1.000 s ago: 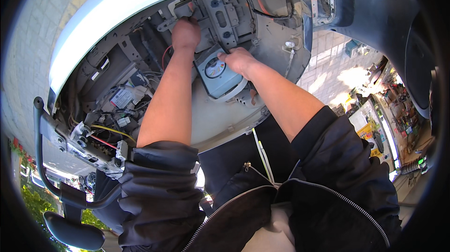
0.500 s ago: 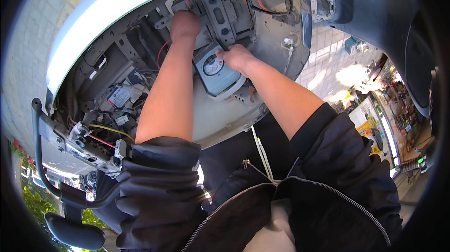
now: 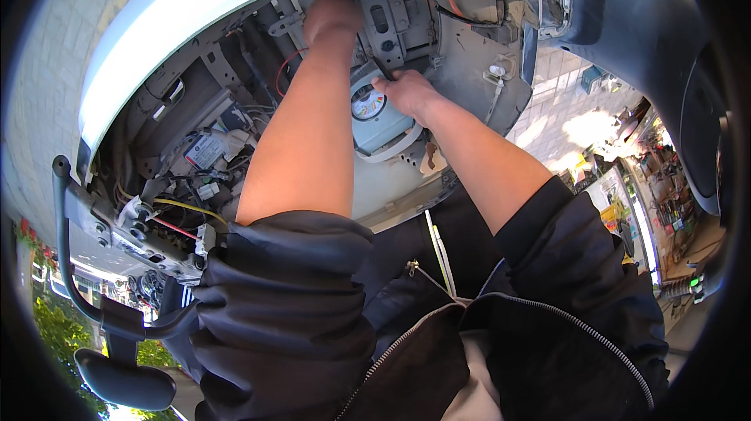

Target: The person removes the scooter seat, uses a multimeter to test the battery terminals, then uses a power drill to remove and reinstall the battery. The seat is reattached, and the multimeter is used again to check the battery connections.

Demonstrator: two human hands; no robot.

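Observation:
High inside a vehicle's open body compartment, my left hand (image 3: 332, 20) is closed beside a grey slotted metal bracket (image 3: 383, 26); whatever its fingers hold is hidden behind it. Lower and to the right, my right hand (image 3: 408, 95) grips the upper right edge of a pale blue boxy device (image 3: 377, 133), its thumb by a round dial with coloured segments (image 3: 368, 106). A thin red wire (image 3: 283, 69) runs beside my left forearm. The device sits against the grey panel, just below the bracket.
Wiring and connectors (image 3: 207, 155) fill the compartment's left part. A black mirror arm (image 3: 70, 233) hangs at lower left, and a white body edge (image 3: 156, 22) arches above. A dark panel (image 3: 618, 37) is at upper right, with paving (image 3: 551, 116) and cluttered items (image 3: 665, 194) beyond it.
My left hand has moved higher along the bracket, partly covering the part at its top. My right hand keeps its grip on the blue device. The whole view has shifted slightly.

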